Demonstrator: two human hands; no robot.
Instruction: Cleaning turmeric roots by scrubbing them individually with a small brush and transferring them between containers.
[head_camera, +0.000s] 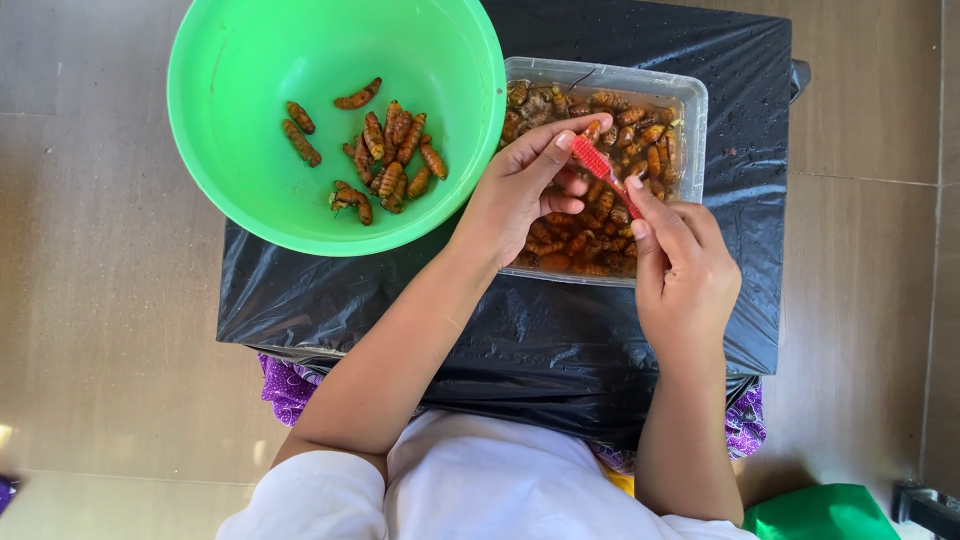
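Red tool: one small red brush (603, 170) with a toothbrush-like head, over the middle of the clear tub (690, 95); its long axis runs diagonally, bristled end up and to the left, handle end down and to the right.
Right hand: the right hand (685, 270) pinches the brush's lower handle between thumb and forefinger, closed on it, above the tub's right half.
Left hand: the left hand (520, 195) is over the tub's left half, fingertips drawn together at the brush head around something small; what it grips is too hidden to name.
Clear tub: one rectangular plastic container, holding a dense heap of brown-orange grubs (590, 240) in brownish liquid, too many and too overlapped to count.
Green bowl: one round bowl (230, 90), just left of the tub, its rim touching or overlapping the tub's left edge.
Grubs in bowl: roughly eighteen cleaner orange-brown grubs (395, 150); two lie apart on the side far from the tub, one at the top, the others bunched towards the tub.
Black sheet: one black plastic sheet (560, 340) spread under both tub and bowl, covering a small stand.
Floor: beige tiles (100, 300) around it.
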